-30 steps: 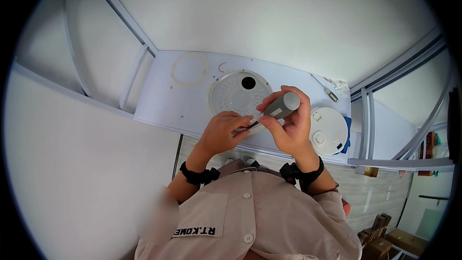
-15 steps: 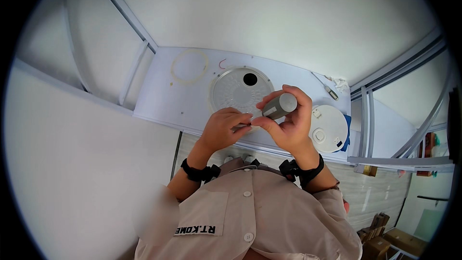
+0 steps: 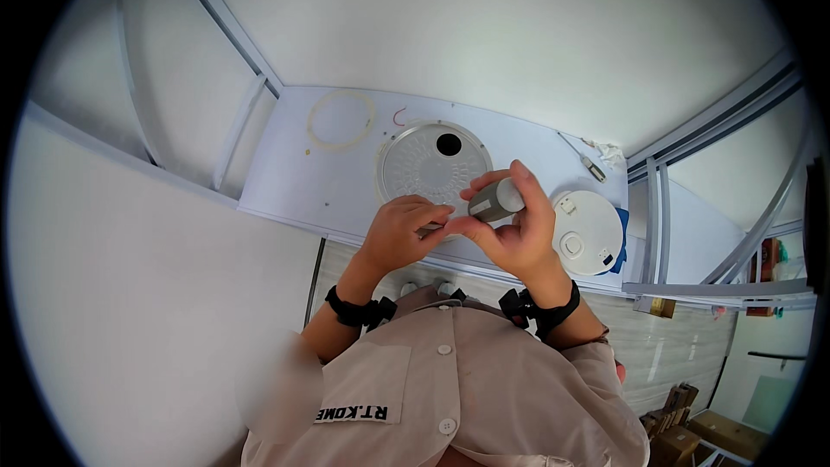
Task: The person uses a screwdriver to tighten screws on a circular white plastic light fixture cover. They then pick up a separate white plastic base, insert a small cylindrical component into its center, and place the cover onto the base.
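Note:
My right hand point(image 3: 529, 242) is wrapped round a grey-green cylinder point(image 3: 489, 206) with a flat, pale grey round end, which is tilted up towards me. Close to its thumb, my left hand point(image 3: 399, 232) is closed in a pinch. What its fingers hold is hidden. Both hands hover over the near edge of a round, silvery metal plate point(image 3: 415, 164). The plate has a ring of raised marks and one black round hole point(image 3: 449, 145) near its far side.
A white round device point(image 3: 590, 238) lies on a blue item at the right of the white table point(image 3: 285, 182). Behind it are a screwdriver point(image 3: 593, 169) and crumpled white plastic point(image 3: 610, 152). A pale yellow ring point(image 3: 309, 124) and a red wire point(image 3: 397, 115) lie far left. Metal frames border both sides.
The cylinder has tipped and shifted slightly nearer and to the left, and my right hand has turned with it. My left hand stays almost in place.

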### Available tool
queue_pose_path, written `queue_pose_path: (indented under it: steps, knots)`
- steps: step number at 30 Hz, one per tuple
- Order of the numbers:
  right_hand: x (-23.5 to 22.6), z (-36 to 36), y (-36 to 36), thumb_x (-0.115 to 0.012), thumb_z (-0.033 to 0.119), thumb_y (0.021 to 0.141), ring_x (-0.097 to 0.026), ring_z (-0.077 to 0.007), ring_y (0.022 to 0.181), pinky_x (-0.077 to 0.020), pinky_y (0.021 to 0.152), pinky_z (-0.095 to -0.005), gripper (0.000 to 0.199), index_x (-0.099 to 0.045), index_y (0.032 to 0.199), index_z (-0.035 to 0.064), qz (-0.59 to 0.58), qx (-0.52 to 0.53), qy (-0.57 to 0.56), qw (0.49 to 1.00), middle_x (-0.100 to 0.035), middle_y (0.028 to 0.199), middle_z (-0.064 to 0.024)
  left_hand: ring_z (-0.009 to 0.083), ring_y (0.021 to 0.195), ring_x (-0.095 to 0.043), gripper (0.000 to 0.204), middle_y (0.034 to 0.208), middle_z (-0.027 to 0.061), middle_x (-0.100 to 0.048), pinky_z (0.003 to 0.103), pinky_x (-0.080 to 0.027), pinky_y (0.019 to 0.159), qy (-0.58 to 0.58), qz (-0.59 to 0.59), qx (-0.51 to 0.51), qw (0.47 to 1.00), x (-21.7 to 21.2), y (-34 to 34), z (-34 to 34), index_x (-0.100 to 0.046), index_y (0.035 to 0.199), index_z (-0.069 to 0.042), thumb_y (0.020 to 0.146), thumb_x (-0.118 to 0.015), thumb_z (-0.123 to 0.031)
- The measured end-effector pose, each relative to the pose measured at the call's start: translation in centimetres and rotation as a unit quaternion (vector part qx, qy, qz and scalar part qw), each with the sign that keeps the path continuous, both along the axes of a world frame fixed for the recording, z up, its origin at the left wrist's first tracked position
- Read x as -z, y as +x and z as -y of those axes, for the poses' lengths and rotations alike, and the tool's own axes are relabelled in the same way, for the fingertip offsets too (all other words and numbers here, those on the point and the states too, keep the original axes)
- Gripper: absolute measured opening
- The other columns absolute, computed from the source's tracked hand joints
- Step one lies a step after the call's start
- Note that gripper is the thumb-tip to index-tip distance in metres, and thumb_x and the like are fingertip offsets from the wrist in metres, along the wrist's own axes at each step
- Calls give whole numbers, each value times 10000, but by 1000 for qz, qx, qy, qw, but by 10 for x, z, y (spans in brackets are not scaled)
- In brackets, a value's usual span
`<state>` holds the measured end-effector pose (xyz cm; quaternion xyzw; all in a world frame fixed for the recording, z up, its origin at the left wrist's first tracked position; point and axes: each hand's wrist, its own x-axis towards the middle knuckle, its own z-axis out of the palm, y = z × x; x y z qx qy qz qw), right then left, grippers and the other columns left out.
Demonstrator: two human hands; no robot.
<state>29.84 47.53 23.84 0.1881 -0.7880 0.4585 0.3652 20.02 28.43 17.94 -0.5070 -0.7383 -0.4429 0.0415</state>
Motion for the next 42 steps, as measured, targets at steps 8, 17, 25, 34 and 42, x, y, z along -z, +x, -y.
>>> queue_pose_path:
  steps: [8, 17, 25, 34, 42]
  knots:
    - [-18, -3, 0, -913, 112, 793, -739, -335, 1018, -603, 822, -382, 904, -457, 1571, 72, -14, 1, 83, 996, -688, 1259, -212, 268, 807, -736, 235, 823, 30, -768, 392, -573, 717, -15, 13, 3, 1000, -1, 0, 0, -732, 1016, -79, 810, -838, -117]
    - [-43, -1, 0, -822, 15, 829, -684, -349, 1101, -576, 901, -397, 690, -584, 1476, 31, 25, -32, 43, 998, -632, 1370, -201, 270, 884, -722, 326, 906, 32, -771, 395, -570, 742, -26, 21, 28, 999, -1, -3, 3, -702, 1074, -78, 780, -842, -81]
    - [-34, 5, -2, -846, 24, 810, -635, -291, 981, -553, 822, -372, 611, -663, 1392, 35, -7, 33, 78, 996, -626, 1287, -160, 268, 828, -721, 303, 839, 23, -763, 394, -567, 707, -15, 19, -2, 1000, 1, -1, 2, -704, 1022, -92, 773, -874, -126]
    - [-40, -1, -1, -861, 24, 783, -634, -291, 1002, -556, 843, -361, 591, -665, 1340, 4, 1, 11, 48, 999, -608, 1275, -169, 237, 828, -730, 260, 836, 17, -770, 376, -576, 686, -7, 25, 0, 1000, 5, -2, 1, -721, 985, -91, 776, -873, -119]
    - [-43, 9, 6, -943, 120, 745, -618, -263, 1030, -555, 844, -365, 716, -633, 1377, -12, -47, 100, 98, 989, -591, 1153, -134, 229, 844, -739, 255, 852, 32, -776, 366, -592, 692, -2, 10, 9, 1000, -1, 0, 1, -763, 1018, -86, 781, -855, -77]
